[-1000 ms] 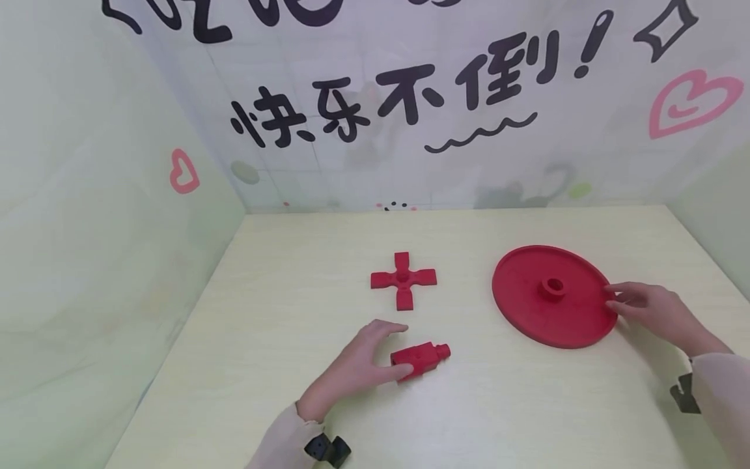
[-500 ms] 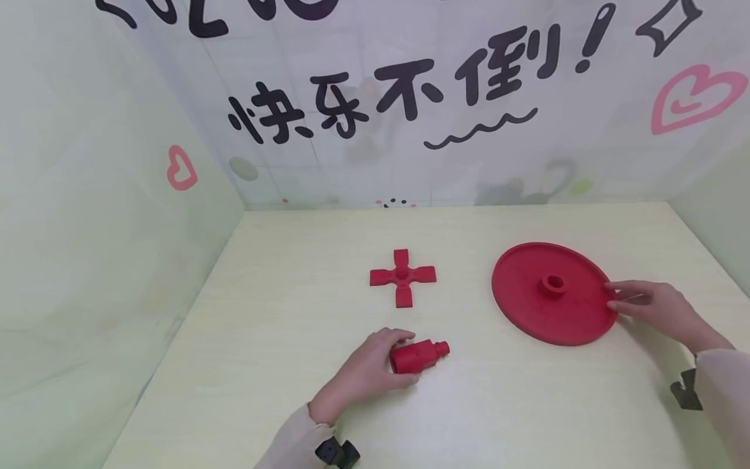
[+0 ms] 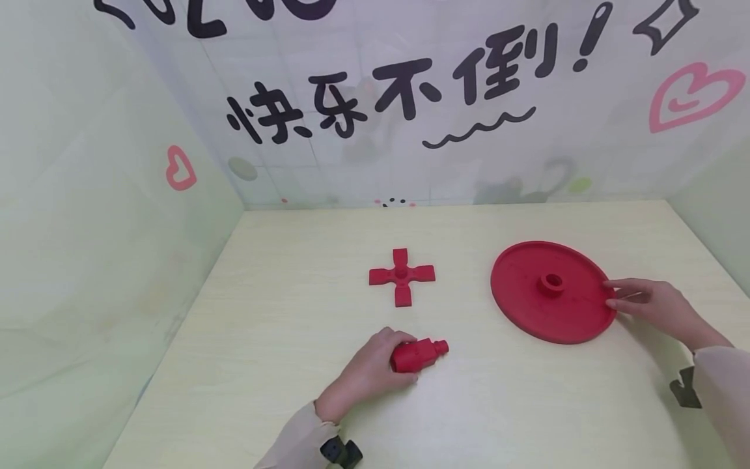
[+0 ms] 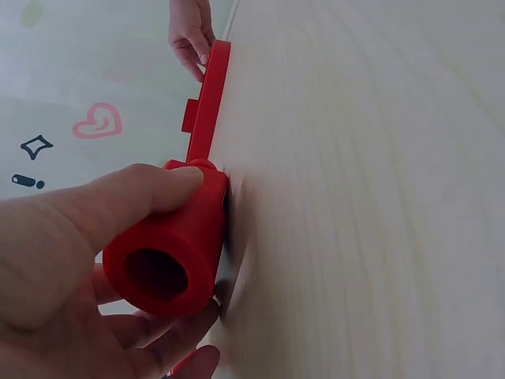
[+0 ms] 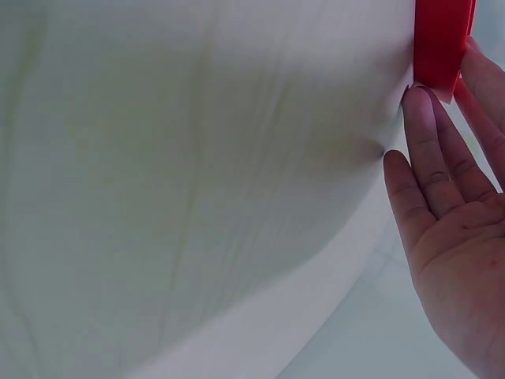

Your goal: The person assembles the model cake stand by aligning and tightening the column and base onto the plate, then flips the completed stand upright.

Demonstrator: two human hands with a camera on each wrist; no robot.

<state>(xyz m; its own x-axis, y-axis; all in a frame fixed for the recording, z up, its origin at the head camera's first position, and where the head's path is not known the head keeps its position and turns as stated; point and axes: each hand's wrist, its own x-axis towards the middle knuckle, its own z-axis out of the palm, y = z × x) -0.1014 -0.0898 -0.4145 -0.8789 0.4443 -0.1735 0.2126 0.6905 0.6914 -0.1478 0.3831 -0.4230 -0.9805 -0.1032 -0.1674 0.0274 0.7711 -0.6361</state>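
Observation:
In the head view my left hand [image 3: 375, 365] grips a red hollow peg-like piece [image 3: 418, 355] with a narrow stepped tip pointing right. The left wrist view shows the thumb lying along the piece's top [image 4: 177, 229], its round open end facing the camera, and fingers around the far side. My right hand [image 3: 662, 309] rests at the right rim of a large red round disc [image 3: 527, 306] with a raised ring at its centre. Its fingers look fairly straight and touch the disc's edge [image 5: 442, 43] in the right wrist view.
A flat red cross-shaped part [image 3: 402, 277] lies behind the left hand, left of the disc. The pale wooden table [image 3: 293, 260] is enclosed by a printed back wall [image 3: 363, 169] and plain side walls.
My left hand has moved onto the hollow red piece, closing thumb and fingers around it. The right hand, disc and cross part stay in place; the head view shifts slightly.

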